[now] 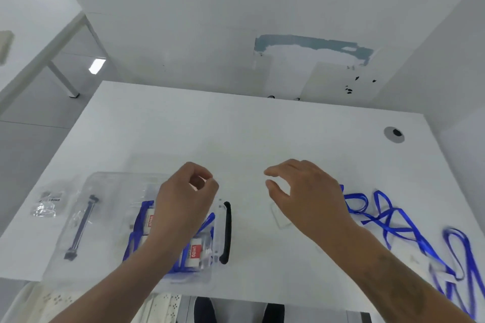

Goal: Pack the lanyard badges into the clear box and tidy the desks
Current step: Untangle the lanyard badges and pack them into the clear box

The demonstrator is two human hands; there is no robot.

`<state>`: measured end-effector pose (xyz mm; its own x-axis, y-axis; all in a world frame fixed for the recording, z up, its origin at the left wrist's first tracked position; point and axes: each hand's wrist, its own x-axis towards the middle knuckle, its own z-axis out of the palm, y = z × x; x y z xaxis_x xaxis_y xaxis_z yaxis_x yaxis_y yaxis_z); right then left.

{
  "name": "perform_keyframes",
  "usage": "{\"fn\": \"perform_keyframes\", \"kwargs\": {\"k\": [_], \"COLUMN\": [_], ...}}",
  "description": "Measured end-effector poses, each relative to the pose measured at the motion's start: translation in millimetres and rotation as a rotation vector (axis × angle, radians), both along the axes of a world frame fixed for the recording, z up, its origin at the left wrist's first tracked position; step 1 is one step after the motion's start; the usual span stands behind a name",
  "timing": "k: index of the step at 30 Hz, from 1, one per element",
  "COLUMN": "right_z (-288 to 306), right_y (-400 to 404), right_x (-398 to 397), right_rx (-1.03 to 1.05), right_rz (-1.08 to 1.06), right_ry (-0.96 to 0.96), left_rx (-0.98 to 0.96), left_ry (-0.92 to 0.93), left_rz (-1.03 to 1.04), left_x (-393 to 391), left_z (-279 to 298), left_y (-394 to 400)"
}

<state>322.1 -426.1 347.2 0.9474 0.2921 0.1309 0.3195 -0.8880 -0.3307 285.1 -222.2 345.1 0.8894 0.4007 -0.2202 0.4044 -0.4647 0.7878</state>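
A clear box (221,231) with a black handle stands on the white desk (236,134) at the near left. It holds blue lanyards and badge cards with red labels (195,254). My left hand (183,204) hovers over the box, fingers curled with thumb and forefinger pinched; nothing visible is in it. My right hand (307,191) hangs above the desk's middle with fingers apart and empty. Several loose blue lanyards (388,220) lie tangled to the right of it. A clear badge sleeve (280,217) lies flat under the right hand.
The box's clear lid (81,223) with a dark handle lies left of the box. A small plastic packet (47,204) sits at the far left edge. A cable hole (393,134) is at the desk's far right. Another white desk (31,34) stands at the left.
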Motion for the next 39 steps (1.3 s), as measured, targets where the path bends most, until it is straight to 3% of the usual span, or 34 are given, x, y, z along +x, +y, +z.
{"fn": "perform_keyframes", "kwargs": {"k": [5,12,19,26,30,36,39], "right_z": [-3.0,-65.1,-129.1,-151.0,-152.9,-144.8,-130.7], "right_y": [-58.1,-109.1,-115.2,-113.7,-115.4,-123.8,-137.3], "right_x": [12.6,37.4,45.5,51.3,49.0,49.0,57.5], "right_rx": [-0.083,-0.211,-0.283,-0.332,-0.283,-0.186,-0.024], "right_rz": [-0.003,0.072,0.117,0.134,0.131,0.087,0.006], "right_ry": [0.171,0.505,0.476,0.42,0.411,0.288,0.403], "left_rx": [0.064,0.26,0.494,0.695,0.625,0.298,0.047], "left_ry": [-0.022,0.279,0.36,0.37,0.367,0.353,0.369], "left_rz": [-0.207,-0.521,-0.624,-0.7,-0.683,-0.552,-0.49], "left_x": [17.7,41.6,54.2,58.6,61.2,64.9,72.3], "left_z": [1.2,-69.8,-130.4,-152.2,-153.2,-141.6,-127.3], "left_y": [-70.1,-136.7,-165.4,-166.8,-166.0,-157.3,-152.5]}}
